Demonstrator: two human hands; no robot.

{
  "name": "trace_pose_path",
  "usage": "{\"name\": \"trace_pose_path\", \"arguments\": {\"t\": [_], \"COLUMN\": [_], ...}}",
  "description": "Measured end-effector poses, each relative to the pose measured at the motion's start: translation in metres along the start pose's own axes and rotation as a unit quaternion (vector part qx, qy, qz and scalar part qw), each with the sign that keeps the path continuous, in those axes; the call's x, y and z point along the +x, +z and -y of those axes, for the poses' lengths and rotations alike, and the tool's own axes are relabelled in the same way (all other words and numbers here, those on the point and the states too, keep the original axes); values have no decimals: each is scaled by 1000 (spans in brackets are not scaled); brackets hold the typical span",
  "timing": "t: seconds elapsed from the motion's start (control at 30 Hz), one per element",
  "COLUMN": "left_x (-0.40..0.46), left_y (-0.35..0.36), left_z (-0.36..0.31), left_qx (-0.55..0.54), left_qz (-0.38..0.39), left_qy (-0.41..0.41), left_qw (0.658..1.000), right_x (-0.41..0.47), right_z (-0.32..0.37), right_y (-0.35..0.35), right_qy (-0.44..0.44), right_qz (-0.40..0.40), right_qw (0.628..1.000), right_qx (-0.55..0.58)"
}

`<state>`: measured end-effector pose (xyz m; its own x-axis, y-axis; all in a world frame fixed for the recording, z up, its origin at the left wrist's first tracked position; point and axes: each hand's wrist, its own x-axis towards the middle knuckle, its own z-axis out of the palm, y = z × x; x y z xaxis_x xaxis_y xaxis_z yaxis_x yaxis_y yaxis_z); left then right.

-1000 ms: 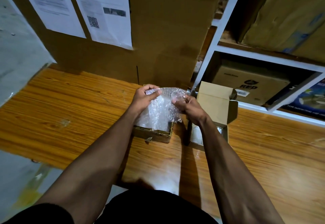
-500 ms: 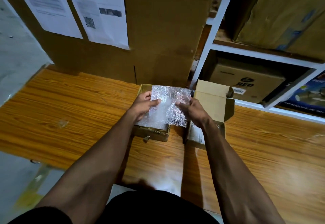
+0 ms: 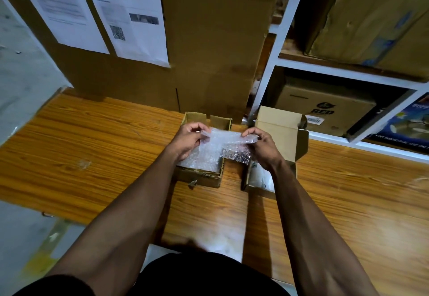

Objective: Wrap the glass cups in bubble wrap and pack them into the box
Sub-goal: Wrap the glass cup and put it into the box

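**Bubble wrap held over the two boxes at the bench's far edge**

Both boxes sit near the far edge of the bench (image 3: 92,147), close to the big cardboard carton (image 3: 209,40) and the white shelf frame (image 3: 274,63) behind them. Little room back there. Left box (image 3: 204,177) is a shallow open tray with bubble wrap lying inside. Right box (image 3: 278,133) is open, its lid flap standing up toward the shelf, something pale inside; can't tell what. A narrow strip of bare bench separates the two boxes. Open bench to the left of the boxes and on the near side, between the forearms; also to the right toward the near right corner. Bench's near left edge drops off to grey floor (image 3: 23,237).

Hands: both raised above the boxes, forearms reaching in from the near edge. Left hand (image 3: 188,140) pinches the upper left corner of the bubble wrap sheet (image 3: 222,144) between thumb and fingers. Right hand (image 3: 260,142) pinches the upper right corner the same way, palm turned inward. Sheet is stretched between them, lower part hanging over the left box and the gap.

No glass cup clearly visible.

Printed papers (image 3: 130,17) are stuck on the carton.
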<state>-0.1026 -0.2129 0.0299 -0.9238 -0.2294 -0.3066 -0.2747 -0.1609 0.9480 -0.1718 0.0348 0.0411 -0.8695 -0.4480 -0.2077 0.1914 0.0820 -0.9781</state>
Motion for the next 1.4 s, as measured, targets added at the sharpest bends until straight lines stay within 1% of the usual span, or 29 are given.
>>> {"name": "trace_pose_path", "arguments": {"t": [0.17,0.27,0.37,0.47,0.5,0.57,0.63,0.67,0.7,0.73,0.83,0.87,0.9,0.97,1.03,1.1,1.17,1.23,1.3,1.4], "left_x": [-4,-8,-9,-10,-10,-10,-11,-13,-14,-15,-12,-11,-8,-4,-4,-5,-6,-9,-12,-14], "left_y": [3,3,2,4,5,5,6,8,10,12,17,19,21,25,27,29,33,37,41,47], "left_z": [-1,0,1,-1,-1,0,-3,-7,-11,-15,-22,-23,-24,-24,-24,-21,-15,-8,-3,-3], "left_qx": [26,20,-20,-52,-32,35,86,101,109,110,112,114,113,99,75,26,-36,-63,-54,-37], "left_qz": [-3,2,20,11,10,14,14,19,28,40,80,88,92,80,39,3,6,32,56,35], "left_qy": [7,-7,-13,-20,-12,9,19,23,25,23,23,25,29,38,43,37,6,-28,-40,-35], "left_qw": [1000,1000,1000,998,999,999,996,994,993,993,990,989,989,991,995,999,999,997,996,998], "right_x": [-5,-2,-4,-5,-4,0,3,4,5,8,13,15,16,17,15,14,15,17,17,17], "right_z": [0,-3,-2,0,-1,-1,-1,2,5,9,18,19,19,18,19,18,16,12,9,5], "right_y": [-8,-15,-18,-18,-19,-20,-21,-19,-16,-13,0,4,8,11,13,14,14,16,17,14], "right_qy": [21,46,55,70,67,34,-6,-17,-27,-31,-3,6,11,16,29,38,39,36,38,41], "right_qz": [11,23,25,15,7,-10,-41,-58,-59,-40,86,116,129,120,90,52,17,-2,-12,-13], "right_qw": [999,998,998,997,998,997,985,977,974,975,980,976,974,979,989,996,999,999,999,998], "right_qx": [36,34,11,16,1,-71,-167,-203,-218,-216,-180,-182,-185,-164,-111,-56,-17,5,20,39]}}
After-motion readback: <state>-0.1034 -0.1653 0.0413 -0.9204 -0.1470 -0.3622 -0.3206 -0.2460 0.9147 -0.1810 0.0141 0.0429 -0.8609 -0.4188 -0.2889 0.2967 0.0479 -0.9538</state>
